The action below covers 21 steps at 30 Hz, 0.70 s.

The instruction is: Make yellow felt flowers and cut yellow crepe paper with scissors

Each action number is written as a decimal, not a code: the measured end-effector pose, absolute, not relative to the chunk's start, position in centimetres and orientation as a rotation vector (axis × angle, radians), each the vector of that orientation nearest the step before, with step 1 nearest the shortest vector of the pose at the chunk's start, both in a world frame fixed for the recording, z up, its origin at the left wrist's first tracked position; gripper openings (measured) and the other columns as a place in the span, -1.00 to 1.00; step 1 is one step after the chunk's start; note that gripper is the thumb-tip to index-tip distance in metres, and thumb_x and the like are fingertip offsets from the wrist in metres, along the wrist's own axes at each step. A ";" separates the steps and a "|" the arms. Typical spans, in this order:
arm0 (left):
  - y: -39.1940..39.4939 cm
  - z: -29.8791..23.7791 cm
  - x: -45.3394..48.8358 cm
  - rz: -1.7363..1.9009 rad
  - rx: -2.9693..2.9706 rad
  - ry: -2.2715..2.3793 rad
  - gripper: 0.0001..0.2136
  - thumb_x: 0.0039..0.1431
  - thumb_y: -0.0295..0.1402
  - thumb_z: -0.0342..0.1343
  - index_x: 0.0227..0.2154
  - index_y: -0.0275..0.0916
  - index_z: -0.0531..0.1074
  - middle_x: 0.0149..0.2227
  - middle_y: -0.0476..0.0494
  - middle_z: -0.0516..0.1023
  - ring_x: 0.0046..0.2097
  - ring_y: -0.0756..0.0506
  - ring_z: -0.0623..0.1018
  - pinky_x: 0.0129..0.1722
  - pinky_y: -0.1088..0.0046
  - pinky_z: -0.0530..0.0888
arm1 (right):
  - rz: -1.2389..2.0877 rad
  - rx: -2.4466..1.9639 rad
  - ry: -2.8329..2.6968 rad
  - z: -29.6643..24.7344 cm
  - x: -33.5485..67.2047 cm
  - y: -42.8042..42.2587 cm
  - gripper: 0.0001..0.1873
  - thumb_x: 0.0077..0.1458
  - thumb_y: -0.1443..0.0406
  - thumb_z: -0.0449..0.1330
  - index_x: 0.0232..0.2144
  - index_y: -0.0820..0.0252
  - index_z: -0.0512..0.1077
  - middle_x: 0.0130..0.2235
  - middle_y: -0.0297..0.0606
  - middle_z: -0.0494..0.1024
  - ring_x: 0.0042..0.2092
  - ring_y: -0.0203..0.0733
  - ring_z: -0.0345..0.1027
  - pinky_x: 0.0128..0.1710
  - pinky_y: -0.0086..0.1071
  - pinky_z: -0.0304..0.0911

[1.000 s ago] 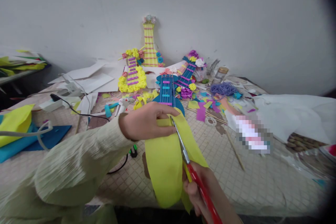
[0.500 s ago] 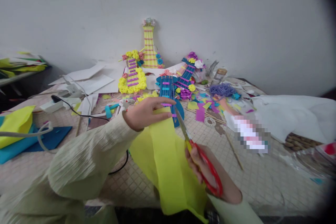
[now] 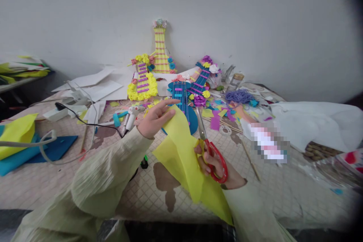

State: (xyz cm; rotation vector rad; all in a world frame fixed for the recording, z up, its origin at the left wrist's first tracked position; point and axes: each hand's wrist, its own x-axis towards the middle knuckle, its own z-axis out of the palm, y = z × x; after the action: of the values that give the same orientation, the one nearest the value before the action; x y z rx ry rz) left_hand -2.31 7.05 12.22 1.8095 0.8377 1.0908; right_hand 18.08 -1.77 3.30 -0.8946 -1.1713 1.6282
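Yellow paper (image 3: 183, 141) above tabletop (image 3: 283, 204), long axis far-left to near-right. Left hand (image 3: 155, 120): grip pinching paper's far end. Right hand (image 3: 211, 162): grip wrapped around red-handled scissors (image 3: 208, 145), right of paper, tips pointing far.

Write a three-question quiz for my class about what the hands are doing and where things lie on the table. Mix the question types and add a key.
1. Short answer: Which hand holds the red-handled metal scissors?

2. True or false: The left hand grips the upper part of the thin yellow paper sheet.

3. Fill in the blank: As seen in the picture, the tangled purple cord bundle lies to the ____ of the blue guitar-shaped craft piece nearest the left hand.

Key:
1. The right hand.
2. True.
3. Right.
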 end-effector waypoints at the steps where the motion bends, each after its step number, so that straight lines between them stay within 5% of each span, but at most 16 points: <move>1: 7.0 12.4 -2.2 1.110 1.736 0.811 -0.66 0.08 -0.24 -0.02 -0.08 -0.20 0.28 -0.49 -0.02 0.42 -0.51 0.04 0.40 -0.54 0.55 0.33 | 1.665 -0.877 -1.149 3.2 18.0 -1.8 -0.67 -0.07 0.12 0.19 -0.34 0.20 0.22 -0.62 -0.53 0.21 -0.69 -0.50 -0.07 -0.71 -0.57 -0.01; 6: 7.5 12.3 -2.8 1.237 1.644 0.844 -0.80 0.00 -0.24 0.06 -0.34 -0.22 0.44 -0.35 -0.09 0.49 -0.44 0.02 0.43 -0.48 0.52 0.34 | 1.688 -0.911 -1.047 4.9 18.1 -2.1 -0.70 -0.10 0.21 0.21 -0.47 0.14 0.11 -0.75 -0.66 0.04 -0.75 -0.53 -0.18 -0.78 -0.63 -0.10; 16: 8.9 11.7 -4.4 1.215 2.065 1.153 -0.78 0.04 -0.27 0.00 -0.34 -0.25 0.47 -0.28 -0.16 0.52 -0.17 -0.12 0.44 -0.16 0.38 0.34 | 1.323 -1.356 -1.218 7.7 22.5 -3.3 -0.72 -0.15 0.23 0.24 -0.44 0.17 0.19 -0.56 -0.52 0.25 -0.69 -0.52 0.03 -0.74 -0.58 -0.01; 21: 9.1 10.9 -4.5 1.001 2.146 1.163 -0.75 0.06 -0.25 -0.02 -0.32 -0.27 0.46 -0.25 -0.19 0.52 -0.20 -0.12 0.46 -0.21 0.38 0.38 | 1.017 -1.668 -1.353 9.5 24.6 -2.0 -0.72 -0.22 0.20 0.26 -0.52 0.19 0.22 -0.61 -0.49 0.24 -0.69 -0.46 0.04 -0.73 -0.52 -0.02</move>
State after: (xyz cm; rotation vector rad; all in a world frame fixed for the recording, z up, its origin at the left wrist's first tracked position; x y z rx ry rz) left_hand -4.47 9.07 10.94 2.1463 1.1626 1.0007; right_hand 24.63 -1.99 9.55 -1.6678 -1.3527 1.0169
